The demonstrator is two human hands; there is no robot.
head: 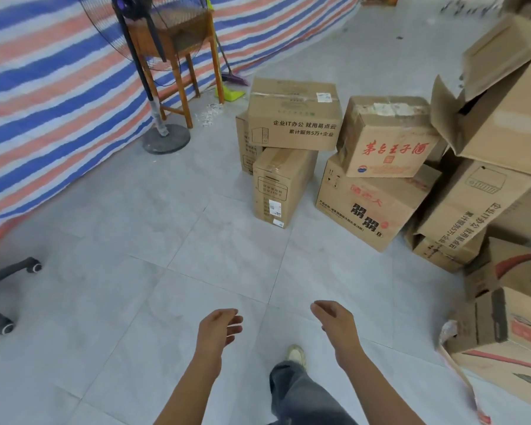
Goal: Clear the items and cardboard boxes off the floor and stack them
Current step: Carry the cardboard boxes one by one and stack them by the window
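Several cardboard boxes stand on the grey tiled floor ahead. A box with black print (293, 116) lies on top of an upright narrow box (281, 185). To its right a box with red characters (387, 139) sits on a larger box (371, 204). A high, untidy pile of boxes (500, 124) fills the right side, one with its flaps open. My left hand (218, 329) and my right hand (334, 320) hang low over bare floor, well short of the boxes, fingers loosely curled and holding nothing.
A standing fan (154, 72) and a wooden stool (181, 47) are at the back left against a striped tarp (43, 102). An office chair base (3, 286) juts in at the left edge. A broom (230, 72) leans by the tarp. My foot (296, 354) is forward.
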